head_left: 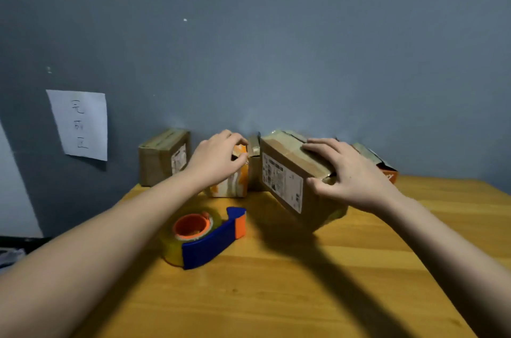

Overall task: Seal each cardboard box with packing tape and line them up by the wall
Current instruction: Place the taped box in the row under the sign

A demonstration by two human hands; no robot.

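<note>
Head view: box (287,180) label perhaps printed, unreadable.

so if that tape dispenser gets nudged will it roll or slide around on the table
The tape dispenser probably won't roll: it lies flat on its side on the wooden table. A push would more likely slide it, since the tabletop looks smooth. It looks like light plastic, so easy to lift.

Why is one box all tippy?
The brown box under the right hand is tilted, one end lifted off the table, because the hand grips it. The other boxes by the wall sit flat. The tape dispenser lies untouched.
</note>
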